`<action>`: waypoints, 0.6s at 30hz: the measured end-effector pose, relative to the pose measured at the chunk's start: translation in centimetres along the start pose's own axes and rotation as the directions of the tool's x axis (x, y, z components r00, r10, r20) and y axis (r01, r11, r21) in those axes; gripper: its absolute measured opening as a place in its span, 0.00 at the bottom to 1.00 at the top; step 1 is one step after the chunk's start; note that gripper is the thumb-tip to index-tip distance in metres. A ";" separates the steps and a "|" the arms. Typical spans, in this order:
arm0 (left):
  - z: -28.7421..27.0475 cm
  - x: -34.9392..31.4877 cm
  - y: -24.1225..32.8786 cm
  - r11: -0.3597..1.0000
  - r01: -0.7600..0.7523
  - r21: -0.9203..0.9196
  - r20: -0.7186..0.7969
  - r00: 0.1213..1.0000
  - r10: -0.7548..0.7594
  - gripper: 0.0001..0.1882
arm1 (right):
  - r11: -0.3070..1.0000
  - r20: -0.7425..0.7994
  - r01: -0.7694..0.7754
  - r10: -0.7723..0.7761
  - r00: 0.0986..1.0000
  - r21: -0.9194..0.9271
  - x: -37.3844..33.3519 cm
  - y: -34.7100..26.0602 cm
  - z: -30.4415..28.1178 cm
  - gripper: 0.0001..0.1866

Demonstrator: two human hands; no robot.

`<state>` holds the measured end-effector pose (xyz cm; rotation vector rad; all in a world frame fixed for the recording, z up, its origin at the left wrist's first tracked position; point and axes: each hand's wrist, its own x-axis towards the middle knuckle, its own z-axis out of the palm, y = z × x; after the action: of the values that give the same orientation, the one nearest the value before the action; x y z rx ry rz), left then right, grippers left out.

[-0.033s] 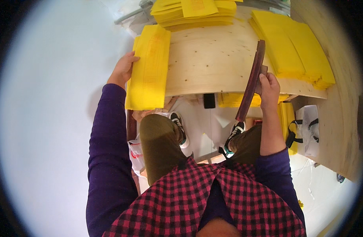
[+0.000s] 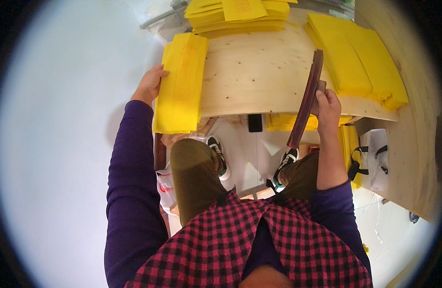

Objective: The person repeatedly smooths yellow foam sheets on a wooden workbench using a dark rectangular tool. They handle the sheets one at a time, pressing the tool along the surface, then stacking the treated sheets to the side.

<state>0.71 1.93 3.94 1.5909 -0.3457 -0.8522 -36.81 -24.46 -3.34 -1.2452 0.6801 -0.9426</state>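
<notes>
At the left end of the wooden table [image 2: 250, 72], a stack of long yellow paper sheets [image 2: 181, 89] lies slightly fanned, its near end jutting past the front edge. Faint orange-red printing runs down the top sheet. My left hand [image 2: 153, 84] grips the stack's left edge, thumb on top and the other fingers partly hidden. On the right, my right hand [image 2: 328, 108] is closed round the short handle of a long, narrow, dark red-brown stamp block [image 2: 307, 101]. The block is held tilted over the table's front edge, apart from the paper.
More yellow sheets [image 2: 238, 26] are piled at the far edge, and another stack [image 2: 355, 57] covers the table's right side. Below the front edge are further yellow sheets [image 2: 278, 122] and a black rectangular object [image 2: 255, 123]. A white bag [image 2: 374, 158] with black straps stands at right.
The yellow sheets under my left hand have shifted slightly and look more fanned. My left hand has moved down a little. My right hand and the stamp block are almost still.
</notes>
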 end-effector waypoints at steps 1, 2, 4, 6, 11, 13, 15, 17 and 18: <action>-1.0 0.6 -0.6 0.999 0.026 0.024 -0.058 0.998 -0.024 0.19 | 1.000 -0.006 -0.021 0.021 1.000 -0.002 -0.1 0.0 0.3 0.07; -1.6 1.1 -1.0 0.997 0.054 0.048 -0.114 0.992 -0.048 0.18 | 1.000 -0.009 -0.008 0.008 1.000 0.008 -0.1 -0.1 0.6 0.06; -2.4 1.9 -1.8 0.992 0.070 0.109 -0.177 0.983 -0.050 0.17 | 0.998 0.018 0.040 -0.041 0.999 0.051 -0.3 0.0 1.0 0.06; -2.5 2.0 -2.0 0.979 0.061 0.196 -0.217 0.976 -0.017 0.17 | 0.999 0.001 0.041 -0.041 0.999 -0.032 -0.2 0.0 1.2 0.06; -1.8 1.7 -1.8 0.931 0.080 0.356 -0.302 0.953 0.033 0.17 | 0.998 0.011 0.043 -0.043 0.999 -0.042 -0.2 0.4 1.6 0.06; -1.8 2.2 -1.8 0.938 0.048 0.344 -0.284 0.957 0.055 0.15 | 0.999 0.027 0.038 -0.038 0.999 0.015 -0.3 0.4 1.8 0.06; -2.3 3.0 -2.3 0.949 -0.021 0.316 -0.242 0.965 0.102 0.10 | 0.999 0.030 0.038 -0.038 0.999 -0.003 -0.4 0.2 1.8 0.06; -3.0 4.4 -2.4 0.877 -0.005 0.480 -0.245 0.960 0.139 0.06 | 0.999 0.038 0.050 -0.049 0.998 -0.019 -0.5 0.1 1.8 0.06; -3.3 4.9 -2.6 0.831 0.022 0.556 -0.252 0.957 0.143 0.06 | 0.998 0.037 0.055 -0.053 0.998 -0.036 -0.5 0.0 1.7 0.06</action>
<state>5.78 1.68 -0.12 2.2034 -0.4617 -0.4727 -35.57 -23.19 -2.97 -1.3158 0.6411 -0.9538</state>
